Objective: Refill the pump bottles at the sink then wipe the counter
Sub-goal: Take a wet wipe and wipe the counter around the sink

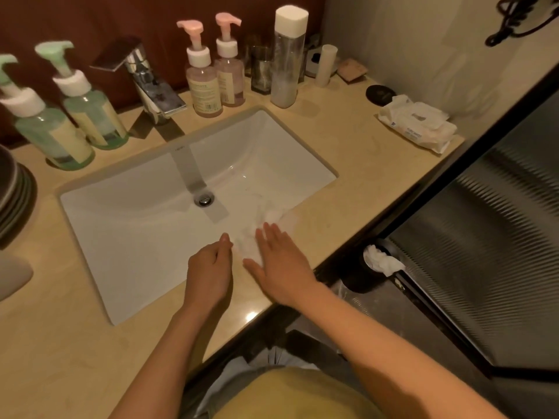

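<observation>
A white wipe [266, 220] lies over the sink's near right rim, between my two hands. My right hand [279, 261] lies flat with straight fingers, its fingertips on the wipe. My left hand [208, 267] has its fingers curled, and its fingertips pinch the wipe's near edge. Two green pump bottles [75, 113] stand left of the tap [145, 77]. Two pink pump bottles [211, 80] stand to its right. The beige counter [357, 164] surrounds the white sink [145, 225].
A tall clear bottle with a white cap [286, 55] and a glass [260, 69] stand behind the sink. A pack of wipes [419, 122] lies at the right. A bin with crumpled tissue [379, 261] sits below the counter edge. Stacked dishes [13, 195] are at the far left.
</observation>
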Demonstrator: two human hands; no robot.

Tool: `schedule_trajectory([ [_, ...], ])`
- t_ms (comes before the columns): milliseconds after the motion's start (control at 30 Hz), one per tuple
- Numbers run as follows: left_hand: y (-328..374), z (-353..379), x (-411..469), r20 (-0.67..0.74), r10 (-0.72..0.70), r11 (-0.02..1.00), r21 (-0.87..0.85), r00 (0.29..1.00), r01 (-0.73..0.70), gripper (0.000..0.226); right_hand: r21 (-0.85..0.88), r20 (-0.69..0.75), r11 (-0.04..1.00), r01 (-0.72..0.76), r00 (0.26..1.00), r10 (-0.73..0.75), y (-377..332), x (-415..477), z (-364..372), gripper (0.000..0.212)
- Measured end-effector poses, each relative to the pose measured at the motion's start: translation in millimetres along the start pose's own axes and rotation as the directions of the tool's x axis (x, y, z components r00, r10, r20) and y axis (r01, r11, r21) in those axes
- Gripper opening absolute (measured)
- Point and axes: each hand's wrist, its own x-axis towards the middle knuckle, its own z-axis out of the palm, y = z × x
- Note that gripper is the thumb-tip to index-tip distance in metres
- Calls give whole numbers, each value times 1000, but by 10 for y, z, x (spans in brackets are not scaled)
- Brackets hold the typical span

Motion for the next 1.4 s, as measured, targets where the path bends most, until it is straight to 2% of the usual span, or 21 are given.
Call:
schedule_trajectory([
  [67,8,11,24,-8,-11,1000,-1,1000,11,53,-6,7,996,93,996,-93,-144,-139,62,70],
  [233,5,29,110,-32,-71,997,2,997,72,53,17,47,968,251,967,-252,22,-491,206,65],
  [333,-16,50,170,-31,-96,995,21,995,96,54,8,95,981,191,977,-191,271,-675,163,63],
  [400,-29,69,199,-33,-118,992,37,992,119,54,21,69,984,180,981,-181,484,-759,100,57],
  [500,-35,112,220,-52,-140,987,69,989,143,54,-95,-31,990,107,993,-110,885,-729,11,50],
  [567,-46,141,218,-70,-143,984,97,987,150,54,-80,-33,997,-2,999,-1,1172,-593,-98,55],
  [633,-42,171,212,-88,-152,981,108,984,161,53,-67,-75,997,-43,996,38,1422,-387,-231,64],
  [700,-28,191,203,-98,-163,979,110,982,173,52,-60,-114,995,-82,991,75,1590,-144,-311,64],
  [833,-31,217,193,-125,-188,977,77,974,199,49,11,-61,991,-130,990,130,1521,243,-309,68],
  [1000,-2,285,148,-212,-192,981,-40,958,188,39,-3,0,999,37,999,-37,1126,272,-259,78],
  [1133,129,414,192,-208,-181,982,-100,961,163,36,-4,45,984,180,983,-180,749,104,-241,78],
  [1200,215,488,209,-181,-163,984,-106,970,146,36,-15,92,970,244,966,-241,584,-4,-177,76],
  [1267,317,588,228,-116,-156,983,-116,981,142,34,-22,78,952,306,950,-304,527,-148,-110,75],
  [1333,377,665,244,-32,-130,989,-82,991,127,35,63,79,945,321,942,-325,576,-319,-46,71],
  [1400,390,701,269,21,-99,994,-45,995,100,38,71,86,939,336,936,-341,704,-467,-17,66],
])
